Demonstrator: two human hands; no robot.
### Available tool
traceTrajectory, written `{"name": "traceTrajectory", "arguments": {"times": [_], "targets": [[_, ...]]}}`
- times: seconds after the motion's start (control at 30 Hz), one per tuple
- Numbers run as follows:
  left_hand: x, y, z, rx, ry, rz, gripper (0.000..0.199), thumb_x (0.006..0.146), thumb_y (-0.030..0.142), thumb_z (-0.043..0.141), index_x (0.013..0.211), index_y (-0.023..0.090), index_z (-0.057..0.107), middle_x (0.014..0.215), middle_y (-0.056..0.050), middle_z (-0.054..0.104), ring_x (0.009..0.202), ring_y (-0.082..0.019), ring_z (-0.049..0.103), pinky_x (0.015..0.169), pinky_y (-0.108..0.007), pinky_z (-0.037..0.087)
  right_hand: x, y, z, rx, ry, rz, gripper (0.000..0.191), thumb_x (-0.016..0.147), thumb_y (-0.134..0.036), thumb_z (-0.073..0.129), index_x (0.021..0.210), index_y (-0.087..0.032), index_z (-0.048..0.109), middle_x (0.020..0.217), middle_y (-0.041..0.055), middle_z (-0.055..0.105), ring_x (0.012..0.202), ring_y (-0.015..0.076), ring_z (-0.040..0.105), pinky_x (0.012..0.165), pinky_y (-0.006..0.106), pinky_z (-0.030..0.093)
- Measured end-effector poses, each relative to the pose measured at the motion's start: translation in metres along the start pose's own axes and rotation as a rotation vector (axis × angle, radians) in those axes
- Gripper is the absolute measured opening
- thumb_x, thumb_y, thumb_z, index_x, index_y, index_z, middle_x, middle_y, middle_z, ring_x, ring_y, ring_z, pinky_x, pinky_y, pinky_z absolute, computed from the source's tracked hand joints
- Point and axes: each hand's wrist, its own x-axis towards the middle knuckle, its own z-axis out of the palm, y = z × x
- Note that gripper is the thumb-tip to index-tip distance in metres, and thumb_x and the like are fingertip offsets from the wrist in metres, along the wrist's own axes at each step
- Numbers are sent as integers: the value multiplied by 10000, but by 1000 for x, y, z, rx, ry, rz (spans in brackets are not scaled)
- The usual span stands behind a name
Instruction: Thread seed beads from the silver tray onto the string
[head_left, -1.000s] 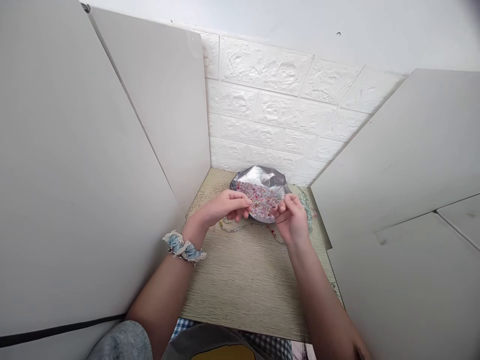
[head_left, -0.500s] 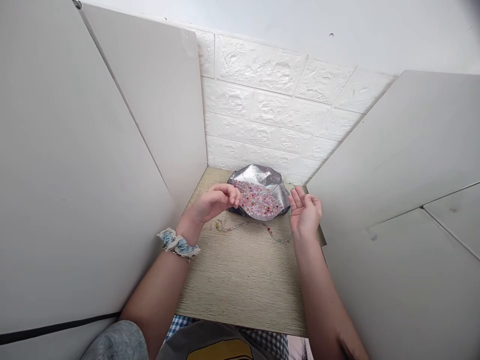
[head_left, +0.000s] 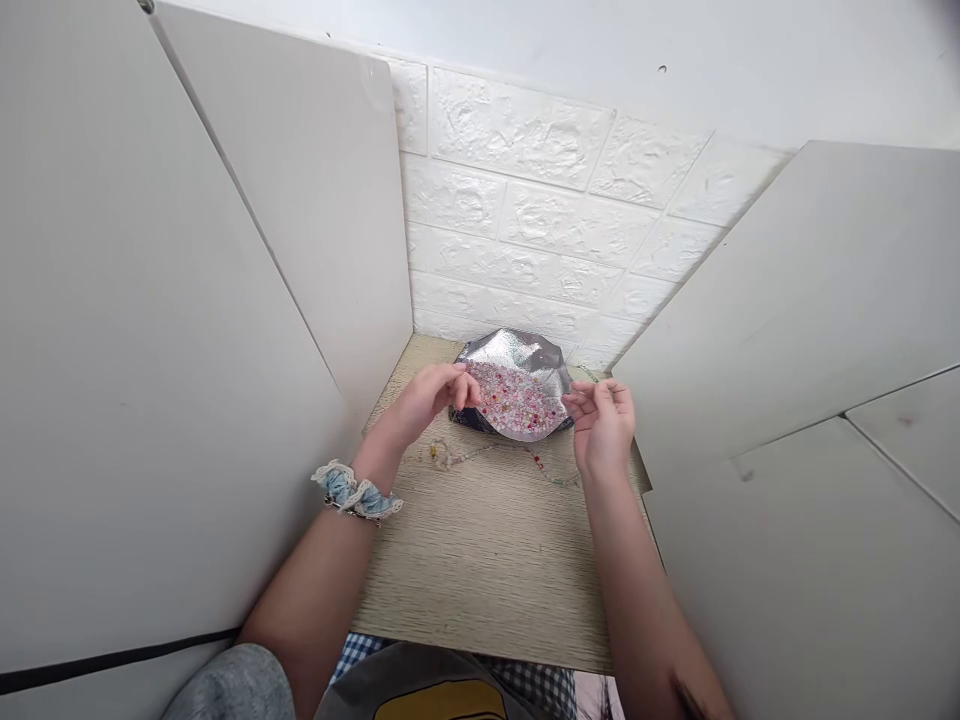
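Observation:
An open silver-lined bag (head_left: 525,352) filled with small pink, white and red beads (head_left: 517,398) lies at the back of the wooden surface. By the bag's left edge is my left hand (head_left: 439,395), thumb and index finger pinched together and the other fingers curled. My right hand (head_left: 602,425), palm up, pinches thumb against fingertips at the bag's right edge. Whatever is between the fingertips of either hand is too small to make out. A string of coloured beads (head_left: 541,468) curves across the wood in front of the bag, its right end passing toward my right hand.
The wooden surface (head_left: 487,570) sits between a pale panel on the left (head_left: 330,200) and another on the right (head_left: 787,300). Behind the bag rises a white brick-patterned wall (head_left: 525,220). A blue scrunchie (head_left: 358,492) circles my left wrist.
The fingers of my right hand have closed from a spread pose into a pinch and shifted slightly left. My left hand's thumb and index finger have moved slightly, its other fingers curling downward.

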Motion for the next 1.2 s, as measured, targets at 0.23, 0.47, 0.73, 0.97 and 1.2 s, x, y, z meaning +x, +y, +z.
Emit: {"name": "traceTrajectory", "arguments": {"times": [0.23,0.47,0.73,0.97,1.2], "targets": [[11,-14,-6,518,354,-91,416,718,457,391,484,140,523,608,-32,571,616,-133,497,591,-240,350,-17,9,14,-368,-192,-157,115,742,-292,484,751,-188,436,638,-25,509,541,88,475,526,223,396],[11,-11,-6,546,649,56,250,698,360,446,586,148,517,595,12,510,611,-111,454,574,-222,344,-36,17,28,-913,-478,-493,122,779,-231,408,757,-182,517,669,11,521,584,111,449,575,235,356],[1,-2,25,197,-54,-83,351,757,412,408,872,136,592,948,-82,584,866,-161,519,728,-259,403,-45,17,34,-1145,-722,-392,175,795,-258,378,846,-236,545,687,-7,574,533,111,478,519,220,329],[-1,2,17,345,-168,-236,358,742,462,411,777,143,569,681,-20,528,539,-75,429,451,-198,287,-44,12,34,-873,-491,-389,147,787,-283,411,808,-205,534,488,-51,438,412,76,361,452,200,298],[0,3,17,498,-105,-191,292,716,398,443,681,147,589,487,37,373,442,-62,289,442,-211,223,-42,15,34,-752,-367,-319,152,786,-305,425,787,-186,521,476,-59,372,416,71,345,428,204,285]]}}
